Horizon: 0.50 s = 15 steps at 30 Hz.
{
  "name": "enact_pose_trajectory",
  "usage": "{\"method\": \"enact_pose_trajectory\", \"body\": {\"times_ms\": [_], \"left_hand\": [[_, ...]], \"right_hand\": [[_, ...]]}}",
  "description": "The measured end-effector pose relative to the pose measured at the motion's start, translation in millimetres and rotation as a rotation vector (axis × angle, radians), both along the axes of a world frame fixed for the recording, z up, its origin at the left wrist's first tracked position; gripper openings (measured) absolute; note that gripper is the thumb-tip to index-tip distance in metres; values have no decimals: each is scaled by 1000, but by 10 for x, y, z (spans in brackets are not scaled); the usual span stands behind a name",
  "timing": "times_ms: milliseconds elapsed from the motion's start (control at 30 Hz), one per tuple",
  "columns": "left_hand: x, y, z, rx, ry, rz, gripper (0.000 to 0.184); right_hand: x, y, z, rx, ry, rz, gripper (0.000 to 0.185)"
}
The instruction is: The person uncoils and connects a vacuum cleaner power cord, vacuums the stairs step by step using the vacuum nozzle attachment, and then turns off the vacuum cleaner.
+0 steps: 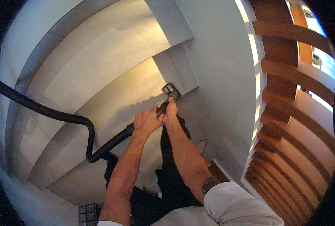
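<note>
My left hand (146,121) is closed around the dark handle (161,109) of a vacuum cleaner hose. Just ahead of it, my right hand (170,110) grips the same handle close to the nozzle. The small dark vacuum nozzle (171,90) is at the right end of a pale stair tread (133,92), by the riser of the step above. From my left hand the black ribbed hose (112,144) runs back, bends upward, and crosses the steps to the left edge of the view.
Curved pale steps (99,49) rise ahead of me. A smooth grey wall (220,75) borders them on the right, with wooden slats (288,67) beyond it. At the lower left is a dark wire-grid object (88,214). My legs in black are below my arms.
</note>
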State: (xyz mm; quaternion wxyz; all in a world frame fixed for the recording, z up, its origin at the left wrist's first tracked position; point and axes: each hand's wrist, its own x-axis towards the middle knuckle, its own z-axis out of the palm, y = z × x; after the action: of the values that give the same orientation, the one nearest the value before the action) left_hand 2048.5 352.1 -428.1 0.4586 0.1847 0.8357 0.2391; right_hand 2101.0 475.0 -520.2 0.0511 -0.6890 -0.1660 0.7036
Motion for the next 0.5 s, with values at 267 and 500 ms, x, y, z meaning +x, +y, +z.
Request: {"method": "enact_pose_trajectory", "body": {"times_ms": [267,500], "left_hand": [[-42,885,-225,16,84,-6,46],[74,-459,54,-170,90,196,47]], "right_hand": [[-107,963,-63,58,50,102,41],[-270,-606,84,-19,-13,395,38]]}}
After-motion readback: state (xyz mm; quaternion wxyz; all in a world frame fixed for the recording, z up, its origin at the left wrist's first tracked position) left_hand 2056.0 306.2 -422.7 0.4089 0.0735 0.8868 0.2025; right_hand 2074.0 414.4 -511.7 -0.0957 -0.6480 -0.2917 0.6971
